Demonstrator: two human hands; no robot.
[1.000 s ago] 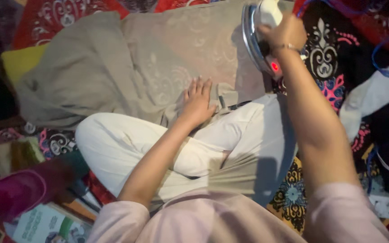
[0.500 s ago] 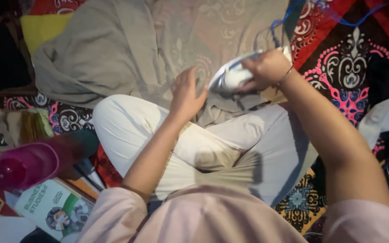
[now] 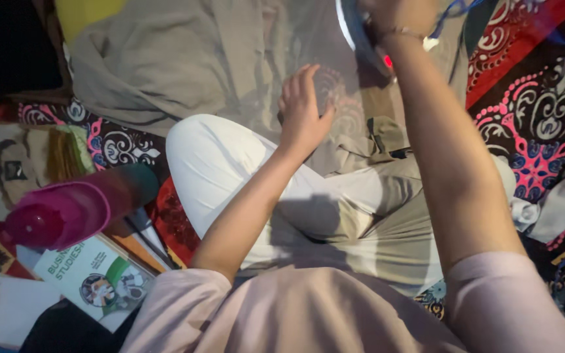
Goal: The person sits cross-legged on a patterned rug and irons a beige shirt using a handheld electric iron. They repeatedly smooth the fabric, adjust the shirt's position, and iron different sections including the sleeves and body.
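I sit cross-legged in white trousers [image 3: 223,163] with a beige embroidered garment [image 3: 191,59] spread in front of me. My right hand [image 3: 397,16] grips a clothes iron [image 3: 361,36] at the top edge of the view, tipped up so its shiny soleplate and a red light show. A bangle circles that wrist. My left hand [image 3: 302,108] hovers over the garment near my knee, fingers apart and holding nothing.
A red, pink and black patterned cloth [image 3: 531,111] covers the floor at right, with a blue cord [image 3: 456,10] leading to the iron. At left lie a pink bottle [image 3: 67,209], a green-and-white book [image 3: 93,274] and a yellow cushion [image 3: 83,10].
The iron has gone from resting on the garment by my knee up and away to the far top. My left hand has lifted and spread.
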